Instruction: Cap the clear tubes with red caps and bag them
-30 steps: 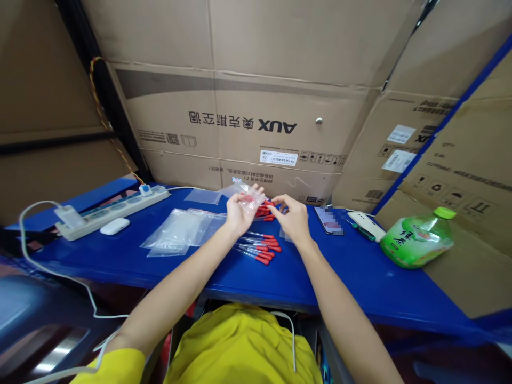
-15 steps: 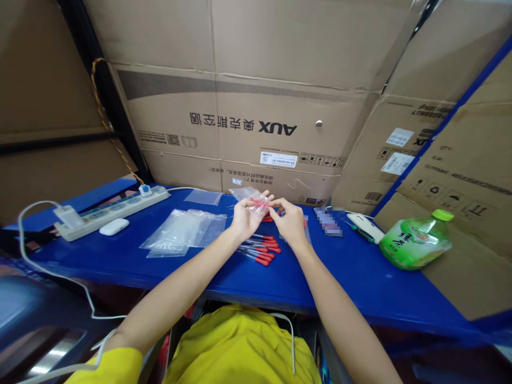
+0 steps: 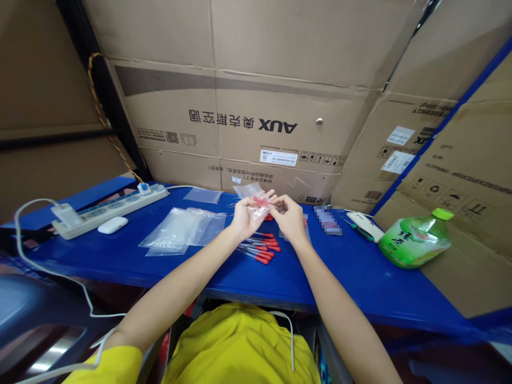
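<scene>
My left hand [image 3: 245, 217] holds a clear zip bag [image 3: 251, 193] above the blue table, with red-tipped pieces showing inside it. My right hand [image 3: 288, 214] pinches the bag's right edge between thumb and fingers. Below the hands lies a loose pile of glass droppers with red rubber bulbs [image 3: 262, 250], bulbs toward the right. To the left is a spread stack of clear zip bags [image 3: 180, 232]. Another clear bag [image 3: 307, 229] lies partly hidden behind my right wrist.
A white power strip [image 3: 114, 210] with a plugged-in charger and a white earphone case [image 3: 112, 225] sit on the left. A flat clear bag [image 3: 203, 195] lies at the back. On the right are a blurred-out item [image 3: 328, 221], a white-and-green tool [image 3: 365, 226] and a green tea bottle [image 3: 416, 240]. Cardboard walls the table's back.
The bag in my hands has turned and lifted slightly, so more of its front shows. Both hands stay in nearly the same place.
</scene>
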`<state>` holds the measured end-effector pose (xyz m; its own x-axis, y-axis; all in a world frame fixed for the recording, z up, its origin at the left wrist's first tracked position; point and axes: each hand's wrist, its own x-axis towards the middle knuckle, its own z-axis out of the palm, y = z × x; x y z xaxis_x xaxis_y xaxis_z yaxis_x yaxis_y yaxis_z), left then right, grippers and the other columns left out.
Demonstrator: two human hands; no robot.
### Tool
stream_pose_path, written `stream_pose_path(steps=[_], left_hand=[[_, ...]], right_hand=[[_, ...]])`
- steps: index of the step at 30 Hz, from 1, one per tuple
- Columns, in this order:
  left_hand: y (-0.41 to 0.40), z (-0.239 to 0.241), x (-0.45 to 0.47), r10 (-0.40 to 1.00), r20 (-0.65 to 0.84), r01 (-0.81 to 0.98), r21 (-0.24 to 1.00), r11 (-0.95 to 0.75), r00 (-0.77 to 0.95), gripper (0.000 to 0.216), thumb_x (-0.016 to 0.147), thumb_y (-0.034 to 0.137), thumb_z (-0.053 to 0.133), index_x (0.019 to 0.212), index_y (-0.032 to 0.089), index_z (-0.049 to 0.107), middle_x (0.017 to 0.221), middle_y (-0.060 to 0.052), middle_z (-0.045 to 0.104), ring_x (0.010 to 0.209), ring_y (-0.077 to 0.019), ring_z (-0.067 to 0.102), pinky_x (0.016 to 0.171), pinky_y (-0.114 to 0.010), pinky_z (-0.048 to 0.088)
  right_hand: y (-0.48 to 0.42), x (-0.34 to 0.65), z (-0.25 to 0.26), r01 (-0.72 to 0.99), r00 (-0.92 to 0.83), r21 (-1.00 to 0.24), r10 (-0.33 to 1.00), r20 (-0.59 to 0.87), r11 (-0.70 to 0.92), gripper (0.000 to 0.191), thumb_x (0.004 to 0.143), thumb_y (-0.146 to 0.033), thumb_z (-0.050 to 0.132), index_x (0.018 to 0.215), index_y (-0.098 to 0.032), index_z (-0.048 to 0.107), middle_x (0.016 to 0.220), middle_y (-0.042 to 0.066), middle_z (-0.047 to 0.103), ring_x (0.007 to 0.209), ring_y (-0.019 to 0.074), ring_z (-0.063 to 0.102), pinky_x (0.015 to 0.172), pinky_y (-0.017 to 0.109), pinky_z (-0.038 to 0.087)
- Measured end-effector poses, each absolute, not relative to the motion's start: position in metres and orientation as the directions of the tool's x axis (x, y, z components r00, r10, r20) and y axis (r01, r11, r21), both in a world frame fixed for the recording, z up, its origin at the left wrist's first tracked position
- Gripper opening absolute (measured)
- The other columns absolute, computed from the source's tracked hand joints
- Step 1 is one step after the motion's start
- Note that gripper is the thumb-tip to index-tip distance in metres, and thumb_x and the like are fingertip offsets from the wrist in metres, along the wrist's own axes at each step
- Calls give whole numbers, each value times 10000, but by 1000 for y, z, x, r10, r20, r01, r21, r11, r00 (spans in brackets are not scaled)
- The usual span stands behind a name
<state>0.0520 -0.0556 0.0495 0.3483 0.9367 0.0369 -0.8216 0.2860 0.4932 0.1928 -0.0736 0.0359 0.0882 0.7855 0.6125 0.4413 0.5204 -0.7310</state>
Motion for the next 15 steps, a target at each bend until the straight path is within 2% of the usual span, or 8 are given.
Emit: stream_pose_path(steps=[5,10,12,15], left_hand=[[-55,51,50,925,28,-813,487,318,379,664,679,132,482,1325,35,601,1361,-214,669,1314,-339,624,1109,-457,522],[-47,49,45,955,-18,-837,477,268,296,654,675,150,488,1308,55,624,1369,-204,664,1331,-332,611,1089,-439,545],[-44,47,42,967,-27,-847,478,234,252,611,689,144,492,1279,91,640,1395,-175,654,1344,-317,603,1082,-427,552],[-43,48,40,974,-17,-856,472,208,227,548,724,153,495,1248,109,651,1427,-157,636,1376,-303,577,1101,-415,538]], right_hand=[[-70,192,32,409,96,-769,815,571,491,207,816,-405,711,851,-208,660,801,42,740,719,191,658,701,302,518],[-66,205,31,464,7,-762,858,514,453,303,824,-442,731,1001,-205,668,863,39,755,740,183,674,716,297,520],[-66,215,33,602,-70,-696,894,443,392,257,852,-439,716,981,-217,699,870,35,769,749,185,679,727,302,508],[-70,226,34,777,-263,-515,930,257,362,130,847,-373,737,873,-249,765,896,25,797,800,204,703,753,308,491]])
